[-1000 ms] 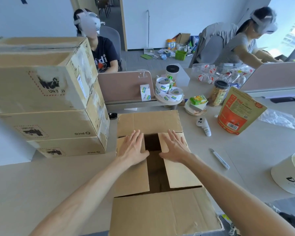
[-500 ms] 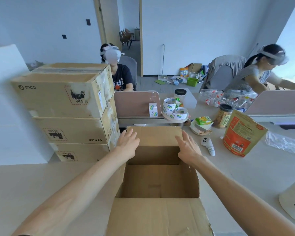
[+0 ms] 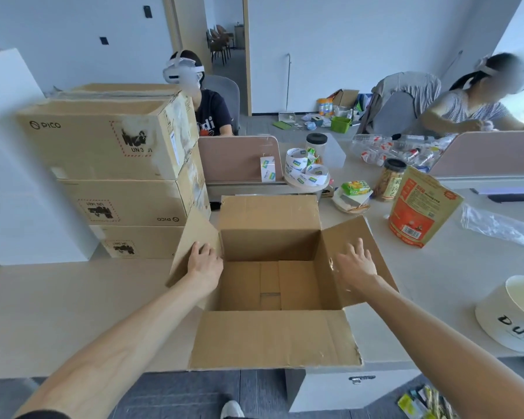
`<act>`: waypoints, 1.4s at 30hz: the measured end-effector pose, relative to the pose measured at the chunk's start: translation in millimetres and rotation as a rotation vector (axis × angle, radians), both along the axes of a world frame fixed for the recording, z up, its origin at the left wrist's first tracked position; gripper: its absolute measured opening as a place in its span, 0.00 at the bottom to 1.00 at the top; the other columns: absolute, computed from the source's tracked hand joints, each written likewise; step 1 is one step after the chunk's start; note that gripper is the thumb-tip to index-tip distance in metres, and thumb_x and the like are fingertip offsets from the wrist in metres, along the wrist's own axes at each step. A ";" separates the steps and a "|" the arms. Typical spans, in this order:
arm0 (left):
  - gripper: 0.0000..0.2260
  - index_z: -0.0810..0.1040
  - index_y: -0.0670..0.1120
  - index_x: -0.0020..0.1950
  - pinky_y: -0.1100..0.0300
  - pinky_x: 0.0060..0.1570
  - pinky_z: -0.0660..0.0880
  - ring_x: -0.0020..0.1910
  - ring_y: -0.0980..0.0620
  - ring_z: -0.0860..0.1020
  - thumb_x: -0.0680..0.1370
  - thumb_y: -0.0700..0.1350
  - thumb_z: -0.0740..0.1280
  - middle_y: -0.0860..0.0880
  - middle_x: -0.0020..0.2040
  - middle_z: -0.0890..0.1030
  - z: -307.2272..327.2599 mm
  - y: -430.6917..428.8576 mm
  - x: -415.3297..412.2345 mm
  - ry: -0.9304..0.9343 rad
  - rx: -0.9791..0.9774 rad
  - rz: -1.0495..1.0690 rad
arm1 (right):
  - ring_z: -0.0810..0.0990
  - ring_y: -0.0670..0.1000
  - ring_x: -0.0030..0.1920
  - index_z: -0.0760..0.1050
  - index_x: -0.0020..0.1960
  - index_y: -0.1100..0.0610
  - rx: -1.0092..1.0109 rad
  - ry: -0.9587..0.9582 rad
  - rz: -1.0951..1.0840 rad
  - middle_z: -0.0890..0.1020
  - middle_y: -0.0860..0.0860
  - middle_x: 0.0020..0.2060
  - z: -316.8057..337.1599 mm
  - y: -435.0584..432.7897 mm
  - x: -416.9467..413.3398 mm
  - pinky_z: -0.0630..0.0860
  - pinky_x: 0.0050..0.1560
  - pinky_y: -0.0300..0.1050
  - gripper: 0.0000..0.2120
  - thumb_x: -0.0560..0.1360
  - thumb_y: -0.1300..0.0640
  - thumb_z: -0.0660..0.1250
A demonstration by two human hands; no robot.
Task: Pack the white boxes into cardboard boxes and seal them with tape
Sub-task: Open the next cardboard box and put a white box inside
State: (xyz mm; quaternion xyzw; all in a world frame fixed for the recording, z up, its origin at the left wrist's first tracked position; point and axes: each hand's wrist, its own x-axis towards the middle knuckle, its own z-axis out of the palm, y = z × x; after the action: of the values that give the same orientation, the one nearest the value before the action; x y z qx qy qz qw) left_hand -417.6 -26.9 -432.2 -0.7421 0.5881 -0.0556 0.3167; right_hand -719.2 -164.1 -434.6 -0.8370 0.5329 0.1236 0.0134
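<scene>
The open cardboard box sits on the counter directly in front of the person, at its near edge, with all four top flaps folded outward. Its inside holds nothing but the bottom flaps, which meet along a seam in the middle. The near flap hangs over the counter's edge toward the person, and the far flap stands upright.

The left hand lies flat with fingers spread on the left flap, pressing it outward, gripping nothing. The right hand is likewise wide and flat, fingers splayed, against the right flap, which leans out to the side.

Just left of the box stands a stack of three closed cardboard cartons, printed with a logo and a shipping mark. Left of that stack are tall white boxes, reaching above it. Beyond the box, near a low divider, sits a pile of tape rolls. To the right are a lidded jar, an orange pouch standing up, and a clear plastic bag. A white round tub rests at the counter's right edge.
</scene>
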 end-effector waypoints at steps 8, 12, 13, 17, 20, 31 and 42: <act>0.23 0.62 0.41 0.74 0.51 0.63 0.72 0.74 0.44 0.59 0.79 0.40 0.61 0.44 0.76 0.59 -24.3 27.3 2.3 0.219 -0.159 0.072 | 0.64 0.56 0.69 0.63 0.72 0.54 0.071 -0.246 -0.028 0.65 0.54 0.69 -22.1 21.4 -9.5 0.73 0.60 0.52 0.22 0.79 0.55 0.61; 0.26 0.57 0.41 0.76 0.49 0.61 0.73 0.76 0.41 0.56 0.79 0.36 0.59 0.44 0.78 0.54 -27.1 35.8 0.5 0.324 -0.189 0.102 | 0.69 0.56 0.67 0.60 0.74 0.56 0.100 -0.295 -0.043 0.67 0.53 0.69 -24.5 26.6 -8.5 0.75 0.55 0.52 0.22 0.81 0.58 0.59; 0.25 0.57 0.41 0.76 0.48 0.60 0.73 0.76 0.40 0.56 0.79 0.36 0.58 0.45 0.78 0.52 -28.1 38.4 -0.4 0.346 -0.192 0.115 | 0.69 0.56 0.67 0.60 0.74 0.56 0.101 -0.300 -0.046 0.66 0.54 0.70 -25.0 27.6 -8.6 0.75 0.56 0.52 0.23 0.81 0.59 0.59; 0.25 0.55 0.44 0.77 0.46 0.58 0.75 0.75 0.37 0.56 0.81 0.43 0.57 0.46 0.79 0.48 -35.1 50.8 -1.1 0.413 -0.219 0.132 | 0.70 0.57 0.68 0.60 0.76 0.55 0.117 -0.307 -0.050 0.66 0.54 0.72 -22.6 28.6 -9.6 0.75 0.60 0.52 0.28 0.78 0.58 0.65; 0.25 0.53 0.47 0.78 0.47 0.62 0.72 0.77 0.42 0.53 0.81 0.47 0.55 0.49 0.80 0.48 -36.8 58.4 3.0 0.525 -0.280 0.166 | 0.72 0.56 0.65 0.64 0.73 0.55 0.134 -0.297 -0.048 0.69 0.54 0.70 -15.3 31.6 -8.7 0.77 0.55 0.49 0.28 0.76 0.54 0.68; 0.21 0.66 0.44 0.75 0.60 0.70 0.59 0.77 0.50 0.58 0.82 0.44 0.60 0.47 0.78 0.58 13.9 132.7 1.0 0.822 -0.681 0.299 | 0.67 0.52 0.71 0.67 0.74 0.51 0.172 -0.490 0.250 0.65 0.48 0.75 26.6 91.1 76.7 0.70 0.66 0.50 0.23 0.80 0.49 0.61; 0.23 0.59 0.46 0.77 0.59 0.69 0.61 0.76 0.52 0.57 0.83 0.47 0.59 0.49 0.78 0.58 67.3 233.0 102.6 0.674 -0.842 0.453 | 0.72 0.52 0.67 0.69 0.72 0.51 0.148 -0.561 0.651 0.66 0.47 0.74 75.9 179.3 258.0 0.74 0.58 0.49 0.21 0.80 0.48 0.61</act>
State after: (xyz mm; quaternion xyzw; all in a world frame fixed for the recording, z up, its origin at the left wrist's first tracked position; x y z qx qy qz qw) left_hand -315.0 206.1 -365.0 -0.8881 0.4102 0.0238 -0.2059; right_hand -461.2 15.2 -358.7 -0.9594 0.2065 -0.0730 0.1777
